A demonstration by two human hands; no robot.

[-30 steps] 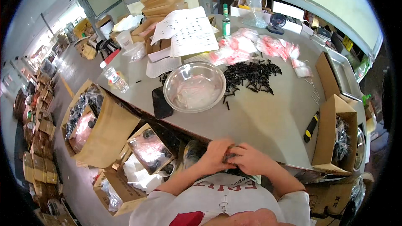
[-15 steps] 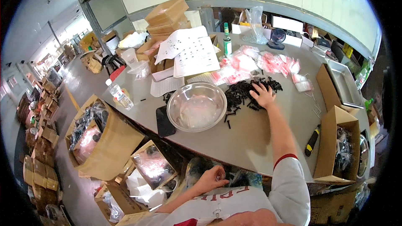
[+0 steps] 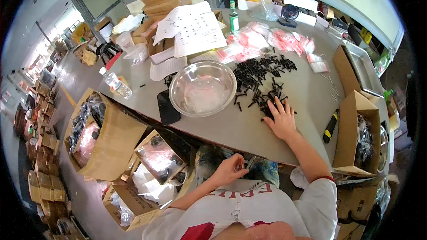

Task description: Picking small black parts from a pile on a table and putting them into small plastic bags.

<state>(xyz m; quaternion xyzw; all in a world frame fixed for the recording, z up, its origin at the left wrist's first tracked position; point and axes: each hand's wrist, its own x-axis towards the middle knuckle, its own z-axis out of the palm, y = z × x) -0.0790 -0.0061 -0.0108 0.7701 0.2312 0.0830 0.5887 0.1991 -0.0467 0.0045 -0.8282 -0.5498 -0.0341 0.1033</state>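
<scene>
Under the spread right hand (image 3: 281, 119) lie thin, jumbled black screws (image 3: 275, 90); left hand (image 3: 227, 171) curled, contents unclear.

table (image 3: 235, 129) bears bowl (image 3: 177, 82) left of centre | phone (image 3: 169, 108) just left of bowl | bottle (image 3: 116, 83) farther left | screws (image 3: 262, 70) right of bowl, right hand (image 3: 283, 121) on nearer ones | packets (image 3: 249, 40) behind screws | utility knife (image 3: 331, 126) right of hand | carton (image 3: 347, 138) right of knife | bags (image 3: 202, 94), apparently, in bowl

The screws (image 3: 251, 73) are small, thin and black. Many lie in a messy pile on the surface (image 3: 313, 102); others lie near and under the right hand (image 3: 281, 120). A small clear thing (image 3: 240, 167) sits in the curled left hand (image 3: 227, 170), mostly hidden.
</scene>
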